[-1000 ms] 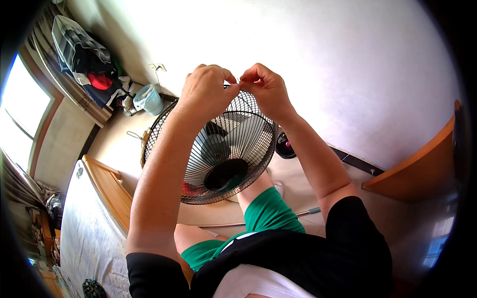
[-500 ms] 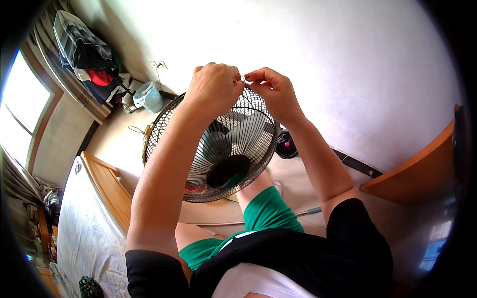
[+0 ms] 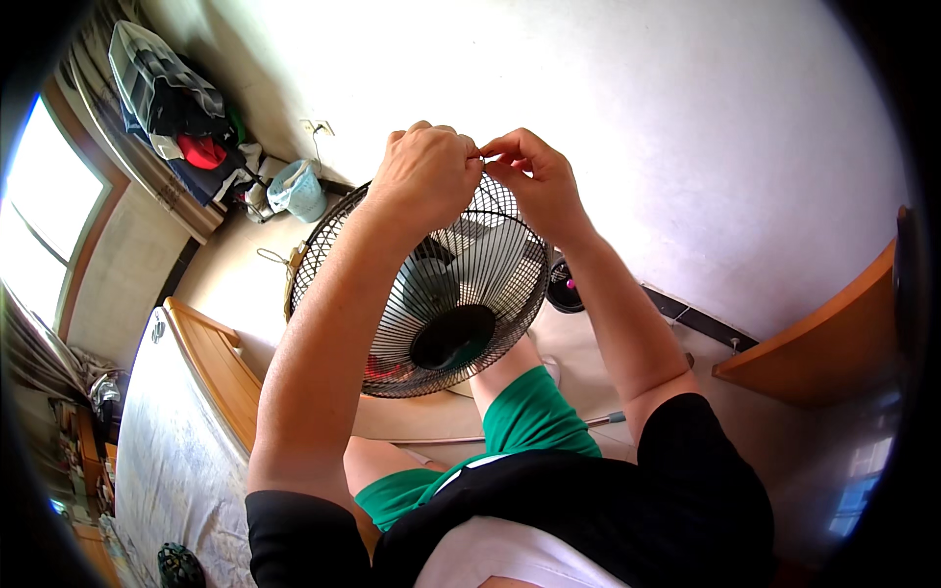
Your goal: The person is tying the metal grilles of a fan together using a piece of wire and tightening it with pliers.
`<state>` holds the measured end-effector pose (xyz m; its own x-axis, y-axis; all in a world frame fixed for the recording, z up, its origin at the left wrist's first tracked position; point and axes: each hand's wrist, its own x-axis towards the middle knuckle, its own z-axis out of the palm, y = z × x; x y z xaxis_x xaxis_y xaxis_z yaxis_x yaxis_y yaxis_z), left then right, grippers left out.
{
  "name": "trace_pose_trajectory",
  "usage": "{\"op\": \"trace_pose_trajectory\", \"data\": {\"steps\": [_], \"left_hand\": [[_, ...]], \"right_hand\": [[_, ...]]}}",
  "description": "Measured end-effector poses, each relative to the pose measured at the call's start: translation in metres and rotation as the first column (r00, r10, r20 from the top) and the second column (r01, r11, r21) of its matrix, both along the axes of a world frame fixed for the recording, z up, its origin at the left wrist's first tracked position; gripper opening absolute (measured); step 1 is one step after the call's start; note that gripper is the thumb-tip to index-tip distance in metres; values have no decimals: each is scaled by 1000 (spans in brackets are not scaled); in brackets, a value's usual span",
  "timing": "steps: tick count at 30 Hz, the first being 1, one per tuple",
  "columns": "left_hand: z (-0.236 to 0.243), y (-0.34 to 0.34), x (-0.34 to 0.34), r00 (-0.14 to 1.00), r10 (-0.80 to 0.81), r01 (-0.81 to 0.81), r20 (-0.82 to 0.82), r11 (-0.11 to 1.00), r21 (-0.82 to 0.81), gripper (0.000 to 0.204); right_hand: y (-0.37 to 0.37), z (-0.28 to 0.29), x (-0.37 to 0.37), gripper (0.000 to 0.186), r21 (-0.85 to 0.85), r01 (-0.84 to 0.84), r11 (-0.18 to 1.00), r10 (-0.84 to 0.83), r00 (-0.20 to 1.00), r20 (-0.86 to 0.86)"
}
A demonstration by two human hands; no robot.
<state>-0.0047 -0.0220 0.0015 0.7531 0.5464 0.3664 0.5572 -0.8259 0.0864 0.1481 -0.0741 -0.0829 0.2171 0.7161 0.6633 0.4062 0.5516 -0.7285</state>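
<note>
My left hand (image 3: 421, 171) is curled at the top rim of a black wire fan grille (image 3: 510, 294), its fingers partly hidden. My right hand (image 3: 529, 176) pinches at the same rim, fingertips meeting those of my left; what is between them is too small to make out. The grille tilts up in front of me, with a dark round centre plate (image 3: 451, 336) and fan parts showing through the bars. A smaller black round object with a pink middle (image 3: 566, 286) is on the floor behind it, partly covered by the grille and my arm.
A bed (image 3: 181, 451) with a wooden end is at left, below a curtained window (image 3: 44, 206). Piled clothes (image 3: 181, 127), a blue bin (image 3: 299, 196) and a wall socket (image 3: 316, 128) are at back left. A wooden board (image 3: 814, 333) stands at right; a metal pole (image 3: 600, 419) lies by my legs.
Both hands and the grille have shifted slightly to the right. My left hand's fingers are more curled, and the fingertips of both hands stay together at the rim.
</note>
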Motion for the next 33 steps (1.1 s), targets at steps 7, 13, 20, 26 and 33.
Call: {"op": "trace_pose_trajectory", "data": {"steps": [7, 13, 20, 26, 33], "left_hand": [[1, -1, -1, 1000, -16, 16, 2, 1000, -24, 27], [1, 0, -2, 999, -36, 36, 13, 999, 5, 26], [3, 2, -1, 1000, -15, 16, 25, 999, -36, 28], [14, -1, 3, 999, 36, -41, -27, 973, -227, 31], [26, 28, 5, 999, 40, -49, -28, 870, -490, 26]], "right_hand": [[12, 28, 37, 20, -184, -288, 940, 297, 955, 21], [29, 33, 46, 21, -329, -367, 870, 358, 929, -89], [17, 22, 36, 18, -253, -340, 906, 326, 940, -95], [8, -2, 14, 6, -51, -117, 992, 111, 989, -93], [5, -5, -4, 5, -64, -19, 998, 5, 976, -216]]}}
